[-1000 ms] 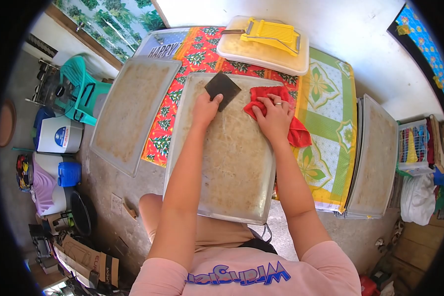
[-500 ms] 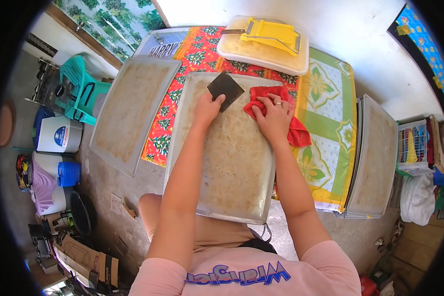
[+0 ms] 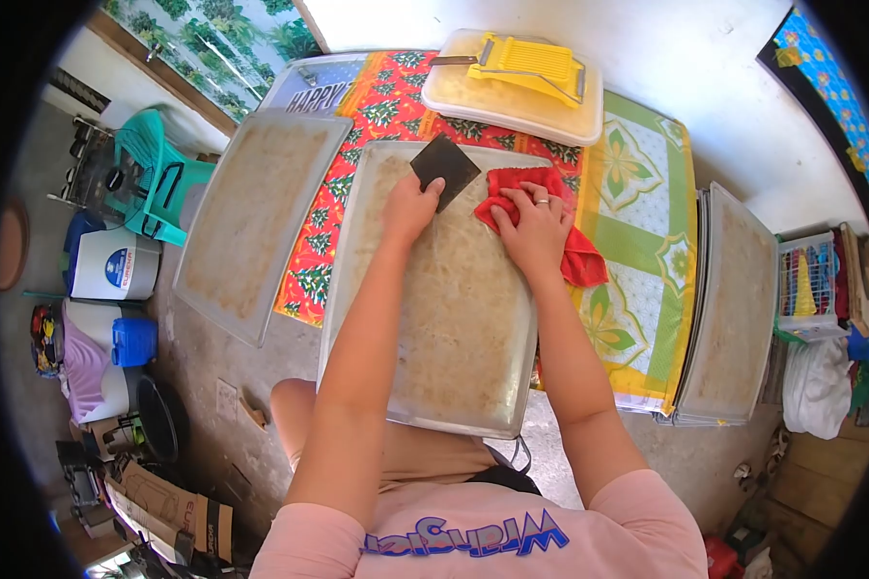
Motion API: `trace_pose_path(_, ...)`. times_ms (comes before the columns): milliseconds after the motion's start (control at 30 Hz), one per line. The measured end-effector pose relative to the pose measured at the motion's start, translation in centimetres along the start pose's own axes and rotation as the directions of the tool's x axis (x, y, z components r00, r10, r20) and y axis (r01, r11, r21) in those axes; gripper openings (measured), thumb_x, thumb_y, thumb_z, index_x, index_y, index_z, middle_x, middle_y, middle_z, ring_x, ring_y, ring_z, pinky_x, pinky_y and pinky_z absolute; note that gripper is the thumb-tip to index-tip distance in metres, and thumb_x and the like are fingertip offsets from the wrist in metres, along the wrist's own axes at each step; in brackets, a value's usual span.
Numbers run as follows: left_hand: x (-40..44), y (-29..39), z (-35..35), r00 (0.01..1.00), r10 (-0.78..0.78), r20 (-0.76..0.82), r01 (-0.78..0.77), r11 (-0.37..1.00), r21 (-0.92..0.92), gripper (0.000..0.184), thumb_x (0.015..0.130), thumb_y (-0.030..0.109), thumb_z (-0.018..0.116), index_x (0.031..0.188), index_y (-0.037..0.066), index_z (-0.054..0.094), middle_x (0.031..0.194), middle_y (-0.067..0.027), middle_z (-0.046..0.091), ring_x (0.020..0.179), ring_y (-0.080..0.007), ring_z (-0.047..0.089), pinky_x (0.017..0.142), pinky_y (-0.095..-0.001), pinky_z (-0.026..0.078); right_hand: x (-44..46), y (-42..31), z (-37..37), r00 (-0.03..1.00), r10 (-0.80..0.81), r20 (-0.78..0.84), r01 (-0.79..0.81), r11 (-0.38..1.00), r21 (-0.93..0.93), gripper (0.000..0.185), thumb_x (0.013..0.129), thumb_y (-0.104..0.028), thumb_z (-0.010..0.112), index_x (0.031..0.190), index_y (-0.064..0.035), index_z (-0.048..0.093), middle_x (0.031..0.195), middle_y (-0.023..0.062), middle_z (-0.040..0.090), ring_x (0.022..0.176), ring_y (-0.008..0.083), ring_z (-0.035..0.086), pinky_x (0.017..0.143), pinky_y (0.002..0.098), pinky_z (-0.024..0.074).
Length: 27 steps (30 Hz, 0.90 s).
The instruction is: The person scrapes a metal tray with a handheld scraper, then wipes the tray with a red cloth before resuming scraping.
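Note:
My left hand point(image 3: 410, 209) is closed around the lower corner of a thin, dark square scraper-like plate point(image 3: 445, 170), with the thumb on top. The plate is held over the far part of a large shallow tray point(image 3: 454, 338), which has a brownish, stained surface and a pale rim. Whether the plate touches the tray I cannot tell. On the tray's far right edge lies a crumpled red cloth point(image 3: 583, 259), partly hanging past the rim. My right hand point(image 3: 534, 232) grips the cloth from above with bent fingers, a ring on one of them.
A similar tray point(image 3: 256, 212) lies to the left, and a stack of trays point(image 3: 729, 309) stands to the right. At the back, a yellow slicer point(image 3: 529, 68) rests on a lidded plastic container point(image 3: 502, 114). Patterned covers point(image 3: 637, 241) drape the table.
My left hand and the dark plate have shifted slightly right and away from me. The right hand and the red cloth have hardly moved.

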<state>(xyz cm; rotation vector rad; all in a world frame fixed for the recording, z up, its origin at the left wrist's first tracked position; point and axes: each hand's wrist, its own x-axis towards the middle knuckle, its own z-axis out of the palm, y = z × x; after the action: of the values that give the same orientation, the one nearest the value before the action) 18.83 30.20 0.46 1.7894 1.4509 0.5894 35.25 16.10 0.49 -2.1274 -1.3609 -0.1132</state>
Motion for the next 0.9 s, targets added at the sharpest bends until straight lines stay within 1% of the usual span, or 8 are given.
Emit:
trace_pose_path(67,0.1,-0.3,0.4,0.995,0.059,-0.080,-0.057,0.998,0.024,0.037,0.089,0.036,0.067,0.114,0.008,0.070,0.100,-0.0164,0.073,0.097,-0.0341,0.069,0.082,-0.0441,0.051,0.0,0.0,0.0,1.000,-0.008,-0.013,0.008,1.000,0.003,0.034,0.086,-0.045,0.069,0.113,-0.0234,0.073,0.129,0.0003,0.062,0.118,0.0263,0.052,0.100,0.0457,0.0332)
trace_pose_path(167,0.4,-0.6,0.3,0.999,-0.022,0.039,0.024,0.998,-0.065,0.040,0.089,0.037,0.067,0.115,0.007,0.069,0.100,-0.0166,0.073,0.096,-0.0334,0.070,0.082,-0.0424,0.051,0.1,-0.1,-0.2,1.000,0.016,0.015,-0.016,1.000,0.001,0.034,0.086,-0.044,0.069,0.113,-0.0232,0.073,0.129,0.0005,0.062,0.118,0.0263,0.052,0.100,0.0456,0.0333)
trace_pose_path(267,0.0,-1.3,-0.5,0.994,-0.006,0.110,0.008,1.000,-0.014,0.040,0.089,0.035,0.068,0.115,0.005,0.069,0.100,-0.0162,0.074,0.095,-0.0322,0.070,0.084,-0.0408,0.051,0.1,-0.1,-0.2,1.000,0.012,0.011,-0.013,1.000,0.006,0.034,0.086,-0.044,0.069,0.113,-0.0229,0.073,0.128,0.0008,0.062,0.119,0.0265,0.052,0.100,0.0458,0.0334)
trace_pose_path(367,-1.7,-1.2,-0.9,0.999,0.035,0.031,-0.027,0.974,-0.224,0.035,0.091,0.029,0.068,0.113,0.002,0.069,0.098,-0.0152,0.075,0.094,-0.0300,0.071,0.084,-0.0392,0.051,0.1,-0.2,-0.6,0.999,0.030,0.034,-0.031,0.998,0.054,0.032,0.087,-0.040,0.068,0.112,-0.0215,0.073,0.128,0.0011,0.061,0.119,0.0260,0.051,0.104,0.0509,0.0329)
trace_pose_path(467,-3.8,0.3,-2.3,0.982,0.046,0.186,-0.010,0.982,-0.190,0.031,0.091,0.022,0.068,0.114,0.001,0.068,0.097,-0.0134,0.075,0.091,-0.0260,0.070,0.083,-0.0372,0.051,0.1,0.1,0.1,0.998,0.056,-0.007,-0.056,0.997,0.053,0.032,0.087,-0.040,0.068,0.112,-0.0210,0.073,0.128,0.0011,0.061,0.118,0.0259,0.052,0.105,0.0488,0.0317)
trace_pose_path(567,-2.8,-3.6,-0.7,0.989,0.145,-0.025,-0.147,0.969,-0.197,0.033,0.091,0.021,0.068,0.117,0.002,0.067,0.097,-0.0124,0.075,0.088,-0.0223,0.070,0.082,-0.0348,0.050,0.1,0.1,0.2,0.998,0.059,-0.018,-0.058,0.997,0.058,0.032,0.088,-0.040,0.068,0.112,-0.0201,0.073,0.128,0.0012,0.062,0.118,0.0261,0.052,0.106,0.0485,0.0312)
trace_pose_path(667,-4.0,-1.8,-2.1,0.986,0.083,0.148,-0.052,0.978,-0.200,0.034,0.091,0.022,0.068,0.119,0.003,0.066,0.097,-0.0120,0.074,0.087,-0.0202,0.069,0.082,-0.0333,0.050,0.1,0.1,0.1,0.998,0.056,-0.015,-0.056,0.997,0.053,0.033,0.088,-0.040,0.068,0.112,-0.0200,0.073,0.128,0.0013,0.062,0.118,0.0262,0.052,0.106,0.0480,0.0312)
trace_pose_path(900,-3.7,-3.1,-1.1,0.987,0.136,0.087,-0.098,0.935,-0.341,0.034,0.092,0.021,0.068,0.121,0.004,0.066,0.101,-0.0106,0.075,0.088,-0.0197,0.068,0.084,-0.0325,0.049,0.1,0.1,0.0,0.999,0.050,-0.008,-0.050,0.998,0.047,0.033,0.087,-0.041,0.068,0.113,-0.0211,0.073,0.129,0.0008,0.062,0.119,0.0265,0.052,0.104,0.0469,0.0319)
